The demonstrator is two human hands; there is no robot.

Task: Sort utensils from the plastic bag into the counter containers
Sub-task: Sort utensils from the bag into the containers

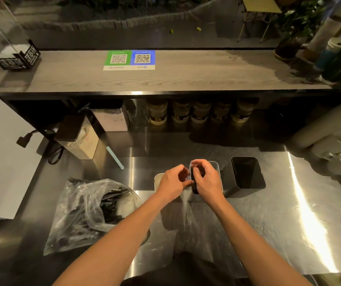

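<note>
Silvery rectangular container (pixel 218 169) sat under both your hands.
Your right hand (pixel 208 182) gripped black plastic utensils (pixel 195 185); your left hand (pixel 171 183) curled, its grip unclear.

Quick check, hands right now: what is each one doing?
Left hand: fingers curled, cannot tell if it holds anything.
Right hand: grips dark utensils in the middle container.
</note>
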